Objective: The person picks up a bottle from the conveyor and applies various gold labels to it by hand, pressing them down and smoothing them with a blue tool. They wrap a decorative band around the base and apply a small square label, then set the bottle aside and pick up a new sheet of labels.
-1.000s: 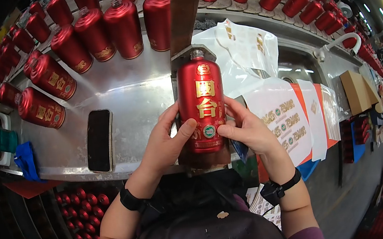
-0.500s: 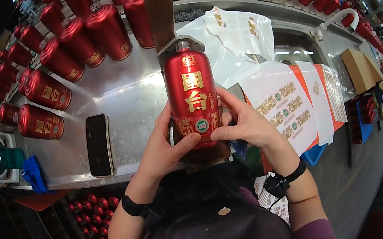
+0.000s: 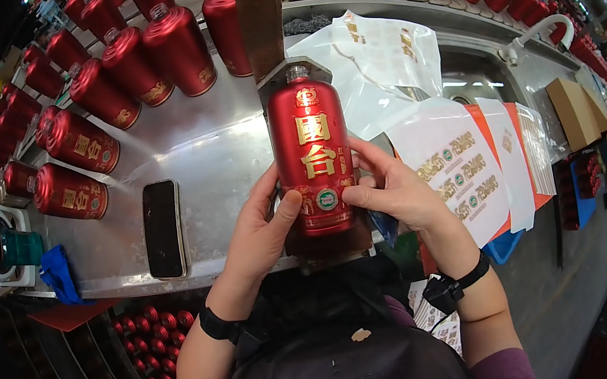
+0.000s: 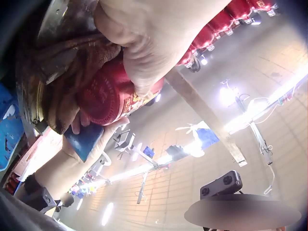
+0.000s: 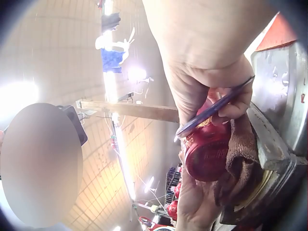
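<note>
A red glass bottle (image 3: pixel 305 105) with gold characters lies on its back in the head view, neck away from me, its base on a brown cloth (image 5: pixel 243 149). My left hand (image 3: pixel 265 217) holds its left side, thumb on the lower label band. The right hand (image 3: pixel 396 192) grips the opposite side, thumb beside the round green emblem (image 3: pixel 327 199). A thin, flat blue scraper (image 5: pixel 211 113) is tucked in the right hand's fingers. In the left wrist view, the bottle's round base (image 4: pixel 98 101) shows between both hands.
Several red bottles (image 3: pixel 126 67) stand at the back and left. A phone (image 3: pixel 163 229) lies left of the bottle. On the right are printed decal sheets (image 3: pixel 454 169), clear plastic (image 3: pixel 378 57), a sink tap (image 3: pixel 539 28) and a cardboard box (image 3: pixel 577 111). A brown upright (image 3: pixel 260 19) rises behind the neck.
Half a second ago both thumbs pressed lower and closer together near the bottle's base. They now lie higher and wider apart on the label band. The head view has shifted slightly.
</note>
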A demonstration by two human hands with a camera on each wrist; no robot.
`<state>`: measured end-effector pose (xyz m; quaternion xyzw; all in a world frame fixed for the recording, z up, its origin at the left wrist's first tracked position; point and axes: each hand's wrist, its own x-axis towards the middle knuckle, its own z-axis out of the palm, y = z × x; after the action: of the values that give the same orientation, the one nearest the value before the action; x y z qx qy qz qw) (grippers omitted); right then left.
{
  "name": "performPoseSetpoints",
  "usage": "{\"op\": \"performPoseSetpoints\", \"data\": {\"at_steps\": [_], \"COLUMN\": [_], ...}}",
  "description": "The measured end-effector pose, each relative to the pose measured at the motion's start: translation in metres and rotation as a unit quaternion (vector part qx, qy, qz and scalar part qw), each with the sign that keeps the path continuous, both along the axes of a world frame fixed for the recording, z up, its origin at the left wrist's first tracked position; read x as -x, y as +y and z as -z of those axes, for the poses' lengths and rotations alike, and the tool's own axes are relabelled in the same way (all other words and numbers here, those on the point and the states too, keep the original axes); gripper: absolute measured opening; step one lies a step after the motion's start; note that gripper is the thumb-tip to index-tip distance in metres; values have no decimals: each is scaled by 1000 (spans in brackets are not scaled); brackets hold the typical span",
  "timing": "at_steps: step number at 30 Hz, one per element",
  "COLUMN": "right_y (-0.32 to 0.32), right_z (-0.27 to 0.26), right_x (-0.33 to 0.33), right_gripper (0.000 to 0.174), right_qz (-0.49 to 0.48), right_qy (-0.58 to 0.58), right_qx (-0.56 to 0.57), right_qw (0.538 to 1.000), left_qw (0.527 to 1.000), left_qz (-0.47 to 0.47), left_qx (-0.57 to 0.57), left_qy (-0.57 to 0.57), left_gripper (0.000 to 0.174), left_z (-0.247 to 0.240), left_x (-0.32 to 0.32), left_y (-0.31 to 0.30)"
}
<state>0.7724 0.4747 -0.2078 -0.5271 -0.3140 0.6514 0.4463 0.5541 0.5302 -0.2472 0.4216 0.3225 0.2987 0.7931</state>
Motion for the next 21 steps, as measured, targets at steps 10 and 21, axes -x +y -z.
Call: {"op": "performPoseSetpoints", "data": {"at_steps": [10, 21], "right_y": [1, 0], "right_z": [-4, -4], "right_x": [-5, -4], "right_gripper": [85, 81], "right_qz": [-13, 18], "right_qy": [-6, 51], "right_qx": [11, 15], "right_qw": [1000, 998], "left_qw": [1000, 999], "left_qz": [4, 21], "left_qx": [4, 18], "left_qy": [-14, -27], "left_gripper": [65, 68], "left_z": [0, -4], "left_x": [-1, 0], "left_y": [1, 2]}}
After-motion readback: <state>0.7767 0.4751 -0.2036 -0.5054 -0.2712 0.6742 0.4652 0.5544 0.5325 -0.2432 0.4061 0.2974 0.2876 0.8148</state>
